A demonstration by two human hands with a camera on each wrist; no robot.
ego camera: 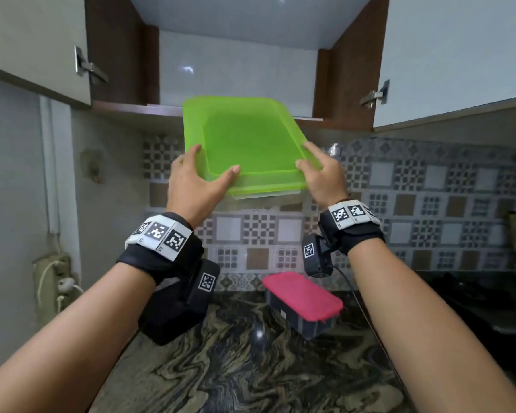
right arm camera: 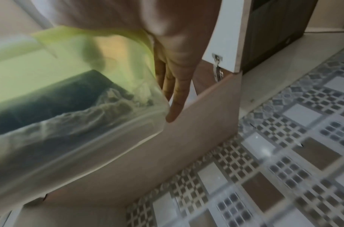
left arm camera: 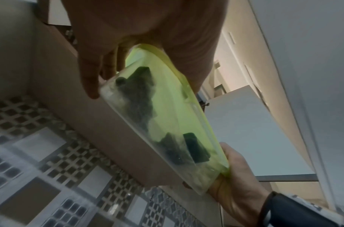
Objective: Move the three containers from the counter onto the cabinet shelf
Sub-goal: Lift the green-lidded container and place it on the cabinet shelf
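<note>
With both our left hand (ego camera: 191,186) and right hand (ego camera: 322,174) grasping the green-lidded container (ego camera: 245,141), we should level it to clear the cabinet shelf (ego camera: 131,108) lip.

Three cameras: one on the head, one on each wrist.

The head view looks forward and slightly up from behind both forearms at the open cabinet (ego camera: 239,70), with the counter (ego camera: 236,368) low in frame. The left wrist view looks up along the left hand (left arm camera: 140,38) from below, very near, and also takes in the right hand (left arm camera: 239,181). The right wrist view does the same along its own palm (blurred). All three share the green-lidded container (ego camera: 245,141) and the patterned wall tiles (ego camera: 429,186).
</note>
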